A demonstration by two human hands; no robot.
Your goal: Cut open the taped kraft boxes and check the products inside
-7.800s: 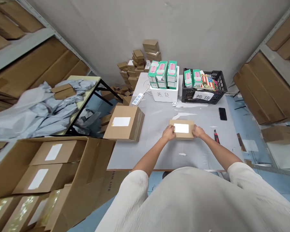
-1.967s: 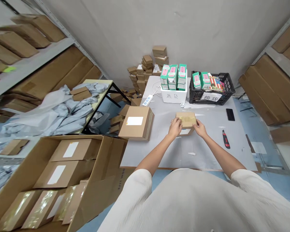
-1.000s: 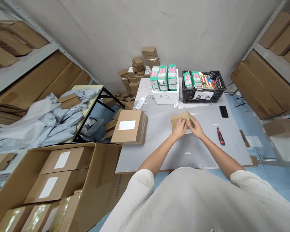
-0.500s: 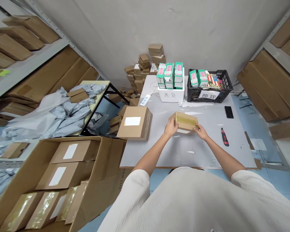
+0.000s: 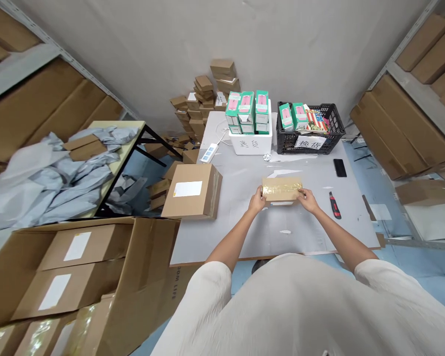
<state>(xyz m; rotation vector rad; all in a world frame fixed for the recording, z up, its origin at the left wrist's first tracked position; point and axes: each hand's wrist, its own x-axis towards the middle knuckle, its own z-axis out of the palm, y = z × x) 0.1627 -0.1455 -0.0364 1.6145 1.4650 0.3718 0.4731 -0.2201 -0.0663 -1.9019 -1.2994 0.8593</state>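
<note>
A small cardboard box (image 5: pixel 282 197) with shiny yellow tape along its top is held between my two hands over the grey table. My left hand (image 5: pixel 257 200) grips its left end, fingers closed on the corner. At the opposite end, my right hand (image 5: pixel 307 200) pinches the box's right edge. Part of a white label shows on the side facing me. To the left stands a larger cardboard box (image 5: pixel 187 193) with a white label on top. A red and black utility knife (image 5: pixel 334 205) lies right of my right hand.
A white bin (image 5: pixel 250 144) and a black crate (image 5: pixel 311 143), both holding green boxes, stand at the table's back. A black phone (image 5: pixel 339 168) lies at the right, a power strip (image 5: pixel 209 153) at the left. A big open carton (image 5: pixel 148 277) of boxes stands lower left.
The small box has turned from a slant to nearly square with me, its taped top facing up, still in both hands. My view has swung slightly right.
</note>
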